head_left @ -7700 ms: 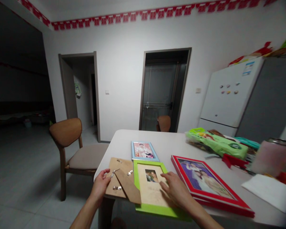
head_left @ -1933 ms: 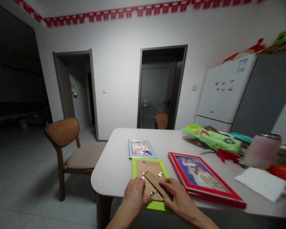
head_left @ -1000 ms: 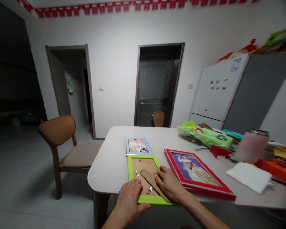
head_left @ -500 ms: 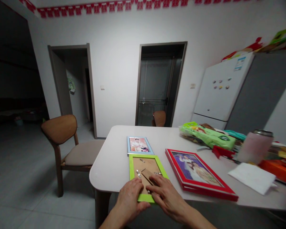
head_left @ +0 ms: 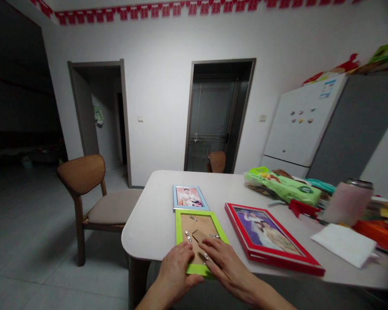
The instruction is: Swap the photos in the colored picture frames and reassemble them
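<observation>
A lime-green picture frame (head_left: 178, 228) lies face down near the table's front edge, its brown backing board (head_left: 198, 221) upward with small metal clips and a folded stand (head_left: 198, 235). My left hand (head_left: 176, 265) grips the frame's near left corner, fingers on top and thumb at the front edge. Stretched out across the backing and stand are the fingers of my right hand (head_left: 228, 267), close to a small metal clip (head_left: 206, 256) at the near end. Just beyond lies a light-blue picture frame (head_left: 173, 198), photo side up. Red picture frames (head_left: 255, 252), apparently stacked, rest to the right.
Right of the red frames are a white paper sheet (head_left: 344, 243), a pink jar (head_left: 347, 202), a green package (head_left: 283, 185) and an orange box (head_left: 380, 237). A wooden chair (head_left: 82, 174) stands left of the white table (head_left: 148, 215).
My right fingers have straightened and shifted slightly off the near clip, which now shows more clearly. My left hand stays at the green frame's corner. The view has shifted slightly.
</observation>
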Available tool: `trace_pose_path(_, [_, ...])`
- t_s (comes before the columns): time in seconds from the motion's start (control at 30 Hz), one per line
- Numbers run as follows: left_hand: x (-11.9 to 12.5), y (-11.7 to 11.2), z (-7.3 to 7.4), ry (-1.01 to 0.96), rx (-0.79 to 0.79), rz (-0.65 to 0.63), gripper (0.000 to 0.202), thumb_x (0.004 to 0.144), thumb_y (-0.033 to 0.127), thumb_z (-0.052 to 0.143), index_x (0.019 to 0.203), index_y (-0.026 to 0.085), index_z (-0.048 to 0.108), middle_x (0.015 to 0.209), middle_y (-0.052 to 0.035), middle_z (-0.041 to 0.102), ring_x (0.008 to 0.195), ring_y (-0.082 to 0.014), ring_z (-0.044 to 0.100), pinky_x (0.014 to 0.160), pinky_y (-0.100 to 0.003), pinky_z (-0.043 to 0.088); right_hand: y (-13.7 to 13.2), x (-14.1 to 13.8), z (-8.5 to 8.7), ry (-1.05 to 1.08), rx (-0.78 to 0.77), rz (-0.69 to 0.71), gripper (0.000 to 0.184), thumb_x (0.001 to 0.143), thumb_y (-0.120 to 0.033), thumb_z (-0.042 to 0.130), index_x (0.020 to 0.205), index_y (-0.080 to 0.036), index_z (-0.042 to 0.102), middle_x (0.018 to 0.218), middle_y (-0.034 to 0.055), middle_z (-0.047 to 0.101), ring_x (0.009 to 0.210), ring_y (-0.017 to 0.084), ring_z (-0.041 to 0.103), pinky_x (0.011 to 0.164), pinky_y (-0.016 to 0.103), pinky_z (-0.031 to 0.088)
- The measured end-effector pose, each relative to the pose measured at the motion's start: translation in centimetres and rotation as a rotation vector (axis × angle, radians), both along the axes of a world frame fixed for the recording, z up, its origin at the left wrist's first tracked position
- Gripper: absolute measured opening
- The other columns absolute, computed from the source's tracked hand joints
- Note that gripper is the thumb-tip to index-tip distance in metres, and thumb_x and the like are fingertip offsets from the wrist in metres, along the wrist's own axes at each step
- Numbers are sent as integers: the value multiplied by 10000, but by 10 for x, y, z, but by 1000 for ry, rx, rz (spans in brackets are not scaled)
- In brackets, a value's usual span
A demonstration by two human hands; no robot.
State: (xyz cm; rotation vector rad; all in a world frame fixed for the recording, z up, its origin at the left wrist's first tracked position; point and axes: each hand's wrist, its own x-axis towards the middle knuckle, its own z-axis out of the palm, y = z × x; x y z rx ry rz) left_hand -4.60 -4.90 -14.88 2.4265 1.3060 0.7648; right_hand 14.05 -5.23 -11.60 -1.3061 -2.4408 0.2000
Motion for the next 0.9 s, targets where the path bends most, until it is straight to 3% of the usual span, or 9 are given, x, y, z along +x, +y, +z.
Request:
trace_pose_path(0.13, [1,0,-2,-44,27,-10,426,564,319,703,937,192,543,1158,-56,504,1093,-214,413,950,-339,314,26,-21,1,-4,21,-46,351,804,-296,326,1103,-226,498,1128,73,488,1028,194,410,875,345,302])
trace_pose_path(0.27, [1,0,-1,-76,31,-28,399,555,280,717,903,192,543,1137,-43,515,1079,-198,420,949,-312,315,45,-36,-1,-65,29,-71,268,764,-216,362,945,-223,559,1008,53,510,950,190,420,812,332,303])
trace_pose_path(0.57, [-1,0,0,-102,10,-47,356,565,288,711,862,196,537,1106,-41,521,1047,-212,437,926,-337,329,39,-41,5,-169,51,8,190,747,-241,414,892,-236,537,934,37,516,888,189,416,731,304,289])
trace_pose_path(0.7, [0,0,0,-104,13,-34,367,533,249,735,837,189,539,1093,-36,529,1032,-204,447,915,-320,340,45,-38,4,-121,23,39,204,763,-257,392,869,-228,563,924,43,545,884,181,440,730,279,311])
trace_pose_path(0.77, [0,0,-1,-105,19,-19,384,512,228,748,831,184,540,1106,-42,525,1031,-207,452,915,-320,344,55,-35,1,-55,23,-14,241,774,-255,370,884,-211,579,924,53,569,881,171,464,748,265,323])
trace_pose_path(0.9, [1,-1,-2,-101,20,7,422,506,217,748,871,174,542,1073,-64,549,1041,-226,455,913,-341,355,88,-32,-6,35,15,-306,289,748,-276,412,956,-183,589,948,74,606,867,167,517,741,244,344])
